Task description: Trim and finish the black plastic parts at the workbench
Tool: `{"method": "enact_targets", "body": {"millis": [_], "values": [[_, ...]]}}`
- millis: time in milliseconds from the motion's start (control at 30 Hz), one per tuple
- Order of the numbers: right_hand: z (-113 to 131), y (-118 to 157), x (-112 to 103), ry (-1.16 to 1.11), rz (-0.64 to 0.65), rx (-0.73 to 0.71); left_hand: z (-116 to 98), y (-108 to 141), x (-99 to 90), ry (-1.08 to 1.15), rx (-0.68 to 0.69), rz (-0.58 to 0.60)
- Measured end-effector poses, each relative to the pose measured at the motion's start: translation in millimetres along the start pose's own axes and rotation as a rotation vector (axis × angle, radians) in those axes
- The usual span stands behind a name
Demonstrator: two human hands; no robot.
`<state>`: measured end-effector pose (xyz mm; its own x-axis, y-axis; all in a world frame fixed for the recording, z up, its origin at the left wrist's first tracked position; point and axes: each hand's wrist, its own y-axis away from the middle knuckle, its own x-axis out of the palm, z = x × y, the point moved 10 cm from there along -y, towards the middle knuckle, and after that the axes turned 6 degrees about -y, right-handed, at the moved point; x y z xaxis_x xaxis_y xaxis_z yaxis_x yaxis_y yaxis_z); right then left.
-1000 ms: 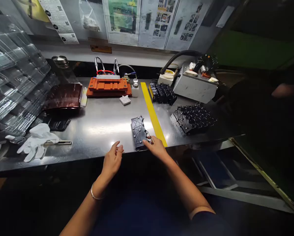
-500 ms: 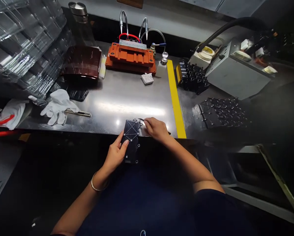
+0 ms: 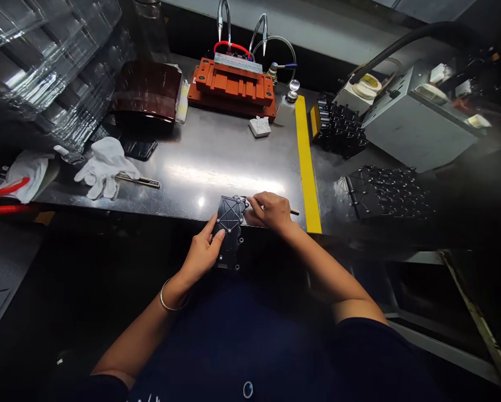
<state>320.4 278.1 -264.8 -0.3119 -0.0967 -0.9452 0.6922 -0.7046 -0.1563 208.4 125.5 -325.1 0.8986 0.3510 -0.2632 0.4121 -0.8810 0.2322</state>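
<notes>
My left hand (image 3: 203,248) is closed around the lower left side of a flat black plastic housing (image 3: 229,215) with crossed ribs and small round bosses, its thumb on the face. The part is tilted upright at the table's front edge. At its upper right corner, my right hand (image 3: 273,209) is closed on a slim knife-like tool (image 3: 294,212). The end of its handle sticks out right of the fist. The tool's thin tip is at the bosses on the housing's edge; whether it touches cannot be made out.
On the steel table (image 3: 192,148) are white gloves (image 3: 108,164), a dark phone (image 3: 140,149), an orange fixture (image 3: 234,84), a white wad (image 3: 259,127) and a pump bottle (image 3: 286,109). Yellow tape (image 3: 307,167) separates stacked black parts (image 3: 380,192) and a grey box (image 3: 418,117). Plastic trays (image 3: 53,67) stand left.
The view has shifted, so the table items sit further right and slightly higher. My right hand has turned a little, showing more of the tool's handle. Both hands keep their hold.
</notes>
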Motion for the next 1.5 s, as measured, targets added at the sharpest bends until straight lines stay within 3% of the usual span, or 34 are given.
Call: {"method": "enact_targets", "body": {"millis": [433,667,900,1500], "values": [[1,-12,-1,0.035,0.088,-0.069,4,-7,0.1,0.088,-0.007,0.059],[11,19,4,-0.119,0.133,-0.142,3,-7,-1.6,0.053,0.007,0.046],[17,27,3,-0.024,0.136,-0.182,2,-8,-3.0,0.042,0.029,0.037],[8,34,3,-0.12,0.05,-0.03,1,-4,0.2,0.053,-0.016,0.019]]}}
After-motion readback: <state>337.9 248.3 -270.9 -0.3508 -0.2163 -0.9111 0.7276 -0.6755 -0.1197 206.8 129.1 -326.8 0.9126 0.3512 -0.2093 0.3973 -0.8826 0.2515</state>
